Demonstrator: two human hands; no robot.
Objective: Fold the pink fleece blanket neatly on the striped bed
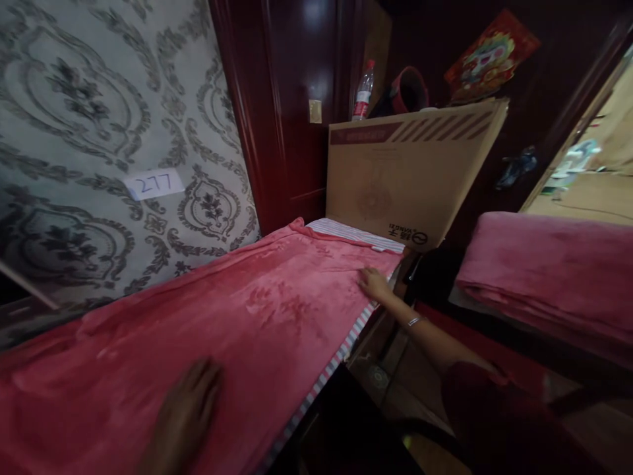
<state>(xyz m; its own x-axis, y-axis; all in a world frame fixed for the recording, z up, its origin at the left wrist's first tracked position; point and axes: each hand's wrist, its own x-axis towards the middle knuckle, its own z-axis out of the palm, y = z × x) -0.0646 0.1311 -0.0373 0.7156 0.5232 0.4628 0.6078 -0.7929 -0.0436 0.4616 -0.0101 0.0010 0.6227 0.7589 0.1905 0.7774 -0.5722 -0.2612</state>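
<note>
Flat on the pink blanket (277, 310), left hand (185, 412) fingers spread, right hand (374, 284) fingers extended at its edge.

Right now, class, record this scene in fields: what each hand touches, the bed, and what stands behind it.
left hand: left hand flat on the pink blanket
right hand: right hand on the blanket's far edge
bed: striped sheet showing under the blanket
behind: cardboard box, plastic bottle beyond it
wall: paper label reading 277
</note>
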